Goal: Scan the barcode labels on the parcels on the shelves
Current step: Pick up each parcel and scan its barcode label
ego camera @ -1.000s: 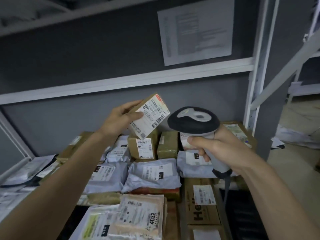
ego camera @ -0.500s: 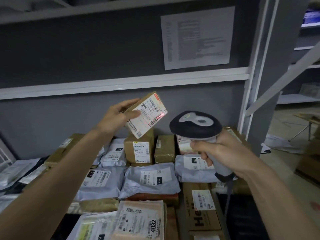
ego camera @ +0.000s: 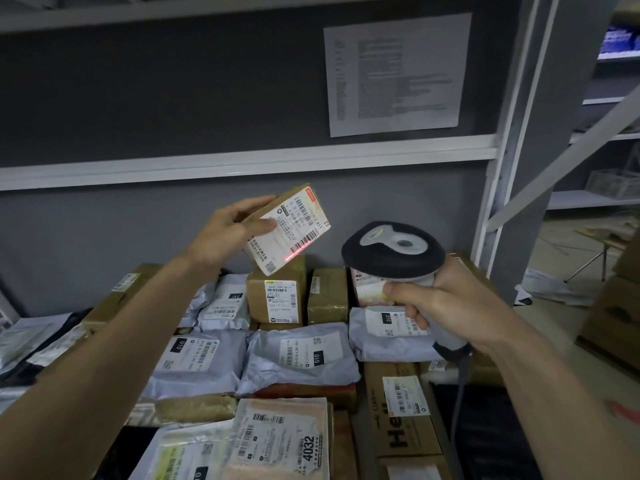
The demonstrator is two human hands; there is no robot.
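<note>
Red scan line now lies along the lower barcode of the small box [ego camera: 289, 228], having slid down from nearer the label's right edge half a second ago; a second ago no beam showed. The left hand [ego camera: 225, 233] grips the box, thumb on its label, raised above the parcels [ego camera: 298, 355] on the shelf. The right hand [ego camera: 446, 303] clenches the scanner [ego camera: 393, 251], aimed at it. The read looks under way; next parcel likely follows
</note>
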